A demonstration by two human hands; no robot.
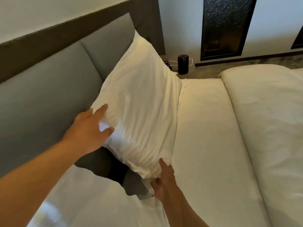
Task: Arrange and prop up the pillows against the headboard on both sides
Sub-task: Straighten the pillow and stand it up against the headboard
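A white pillow (141, 102) leans upright against the grey padded headboard (49, 89) at the far side of the bed. My left hand (88, 128) grips the pillow's near upper edge, thumb and fingers pinching the fabric. My right hand (164, 179) pinches the pillow's lower near corner where it meets the mattress. A second white pillow (91, 203) lies at the bottom of the view, close to me, with a dark gap between it and the first.
The white sheet (208, 136) covers the mattress, and a folded white duvet (268, 120) lies at the right. A black cylindrical speaker (183, 63) with cables stands on the bedside table behind the pillow. Dark glass panels (226, 27) are set in the wall.
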